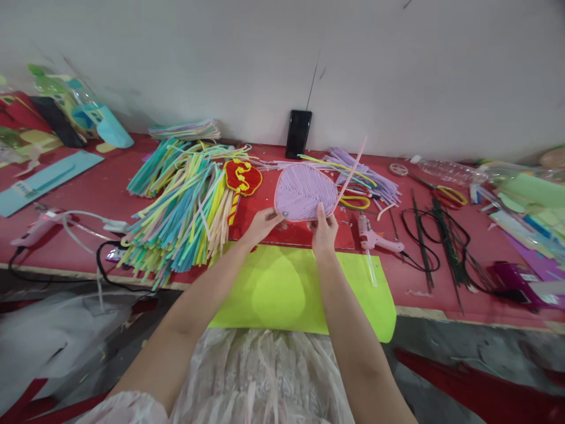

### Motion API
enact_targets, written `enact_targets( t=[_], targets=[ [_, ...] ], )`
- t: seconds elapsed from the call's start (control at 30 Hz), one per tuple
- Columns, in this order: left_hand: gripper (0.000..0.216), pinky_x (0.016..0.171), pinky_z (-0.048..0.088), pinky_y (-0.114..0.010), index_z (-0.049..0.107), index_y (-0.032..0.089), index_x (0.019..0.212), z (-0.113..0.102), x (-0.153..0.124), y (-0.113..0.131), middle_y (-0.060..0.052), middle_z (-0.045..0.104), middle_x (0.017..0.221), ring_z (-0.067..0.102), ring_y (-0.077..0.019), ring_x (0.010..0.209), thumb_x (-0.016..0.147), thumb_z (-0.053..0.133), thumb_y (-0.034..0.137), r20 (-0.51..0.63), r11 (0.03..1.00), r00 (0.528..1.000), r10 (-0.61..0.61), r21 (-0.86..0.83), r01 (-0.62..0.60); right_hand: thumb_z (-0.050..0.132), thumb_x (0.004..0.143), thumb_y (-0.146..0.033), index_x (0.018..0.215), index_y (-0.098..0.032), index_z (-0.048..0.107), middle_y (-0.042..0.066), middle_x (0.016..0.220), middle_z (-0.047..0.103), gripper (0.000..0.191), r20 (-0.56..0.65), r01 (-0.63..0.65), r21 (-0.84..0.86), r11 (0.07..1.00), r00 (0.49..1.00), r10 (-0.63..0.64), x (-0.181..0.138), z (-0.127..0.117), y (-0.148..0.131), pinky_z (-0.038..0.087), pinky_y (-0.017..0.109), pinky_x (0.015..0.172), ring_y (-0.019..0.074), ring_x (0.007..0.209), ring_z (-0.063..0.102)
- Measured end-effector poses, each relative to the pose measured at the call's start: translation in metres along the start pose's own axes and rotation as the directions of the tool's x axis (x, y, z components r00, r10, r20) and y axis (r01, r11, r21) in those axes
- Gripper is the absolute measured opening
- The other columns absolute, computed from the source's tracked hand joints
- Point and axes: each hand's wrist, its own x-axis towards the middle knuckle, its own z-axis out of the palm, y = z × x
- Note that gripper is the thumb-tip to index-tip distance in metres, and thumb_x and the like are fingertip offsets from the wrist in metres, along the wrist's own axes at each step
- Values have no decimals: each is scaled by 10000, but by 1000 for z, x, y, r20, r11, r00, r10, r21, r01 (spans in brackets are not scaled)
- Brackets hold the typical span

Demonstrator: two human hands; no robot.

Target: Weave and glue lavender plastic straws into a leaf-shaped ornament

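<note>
Both my hands hold up a flat, rounded fan-shaped piece [304, 191] faced with lilac pipe cleaners and edged in pink. A loose pink pipe cleaner end [353, 172] sticks up from its right side. At its lower left edge, my left hand [266, 224] is closed, thumb on the front. My right hand [325, 231] pinches the lower right edge, with some fingers behind and hidden. Under the forearms lies a yellow-green sheet [278, 288] at the table's front. A pink glue gun [375, 237] with a clear glue stick lies just right of my right hand.
A big heap of coloured pipe cleaners [180, 206] lies left, beside a small red-and-yellow fan [242, 178]. Lilac pipe cleaners [379, 179] and scissors [355, 200] lie behind the right hand. A phone [299, 134] leans on the wall. Cables [424, 235] cross the right side.
</note>
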Motion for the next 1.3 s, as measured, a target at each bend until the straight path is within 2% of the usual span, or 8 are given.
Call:
enact_targets(
  t=[0.1,0.33,0.57,0.77,1.2,1.3],
  targets=[
    [481,646,503,-278,587,126,734,-1,0,-1,-34,666,652,629,-135,596,674,695,591,-5,1000,1000,14,27,-14,734,628,-551,679,-209,516,-84,500,470,409,4,10,18,1000,1000,-11,0,0,1,312,222,386,48,390,403],
    [451,673,533,-296,614,118,802,0,-3,3,-68,703,731,663,-151,634,684,717,541,70,998,997,40,-50,-36,762,593,-514,681,-207,546,-85,495,476,385,-63,-20,69,997,998,25,4,-2,1,313,227,380,52,390,400],
    [393,744,533,-336,668,116,770,-3,-4,7,-73,718,753,683,-185,693,646,751,480,104,999,994,34,-16,-33,767,588,-483,662,-204,539,-88,478,471,367,-63,-82,74,994,994,86,7,-4,4,333,226,389,53,389,399],
    [360,749,530,-335,679,111,744,-4,-4,6,-82,720,732,685,-192,697,639,755,447,68,999,997,25,22,-27,792,564,-444,654,-209,540,-89,504,485,356,-23,-149,109,983,988,153,7,-4,5,334,221,389,50,411,411],
    [397,712,532,-312,651,124,730,-7,-2,4,-65,714,714,673,-170,657,621,764,488,23,999,999,30,34,-31,788,570,-450,667,-213,549,-87,502,506,350,-10,-143,115,983,989,145,7,-3,3,322,218,367,51,403,406],
    [402,694,536,-302,638,130,738,-7,1,2,-59,710,702,669,-159,638,626,762,495,-5,999,999,37,2,-37,773,597,-478,667,-217,532,-88,500,505,363,26,-133,112,985,991,131,5,-3,3,315,214,365,52,398,421]
  ],
)
